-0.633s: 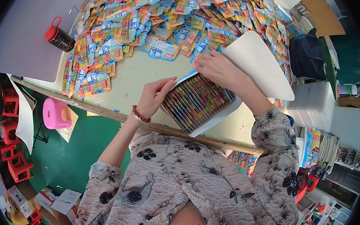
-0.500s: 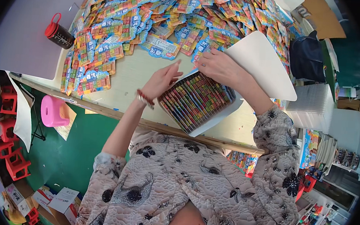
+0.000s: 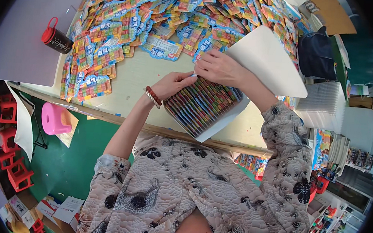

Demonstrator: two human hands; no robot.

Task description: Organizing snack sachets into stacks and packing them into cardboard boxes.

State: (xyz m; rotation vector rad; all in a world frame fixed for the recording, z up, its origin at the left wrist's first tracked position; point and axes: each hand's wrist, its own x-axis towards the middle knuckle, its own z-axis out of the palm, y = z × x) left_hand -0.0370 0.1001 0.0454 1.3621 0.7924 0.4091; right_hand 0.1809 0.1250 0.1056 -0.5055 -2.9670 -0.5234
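On the table in front of me stands a white cardboard box point(image 3: 220, 127), turned at a slant, packed with a tight row of colourful blister cards point(image 3: 202, 104). My left hand point(image 3: 171, 87) is closed at the box's far left edge, its thumb along the rim and its other fingers partly hidden. Close beside it, my right hand point(image 3: 218, 68) bends its fingers over the far corner, where a small bit of white edge shows between the two hands. The box's white lid point(image 3: 268, 57) stands open behind my right forearm.
A large heap of the same cards point(image 3: 159, 13) covers the far table. At the left are a dark bottle with a red lid point(image 3: 57, 38) and a pink stool point(image 3: 55, 118) on the green floor. Stacked clear plastic trays point(image 3: 321, 103) and a dark bag point(image 3: 317, 54) stand right.
My left hand has moved from the box's left side, fingers loose, to its far edge and closed there. My right hand has shifted slightly left, and the two hands have come together.
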